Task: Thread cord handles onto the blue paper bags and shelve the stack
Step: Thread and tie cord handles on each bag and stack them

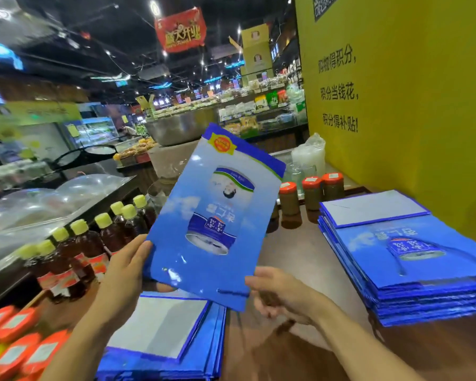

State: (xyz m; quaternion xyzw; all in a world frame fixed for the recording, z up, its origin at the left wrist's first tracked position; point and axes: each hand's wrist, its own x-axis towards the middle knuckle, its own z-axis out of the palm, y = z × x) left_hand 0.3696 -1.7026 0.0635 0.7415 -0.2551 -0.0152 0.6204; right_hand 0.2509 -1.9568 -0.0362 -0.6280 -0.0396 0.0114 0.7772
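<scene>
Blue paper bag (212, 215), one, held tilted above the counter (300, 257), print inverted, lettering unreadable: left hand (127, 270) grips its lower left edge, thumb in front; right hand (283, 295) half-curled at the lower right corner, hold not discernible. Bag piles, two: near stack (160, 325) below the hands, right stack (396, 257) beside the yellow wall (423, 105), which reads "购物得积分,积分当钱花,积分得补贴!". Orange-lidded jars (289, 199), three; yellow-capped bottles (80, 243), about eight.
</scene>
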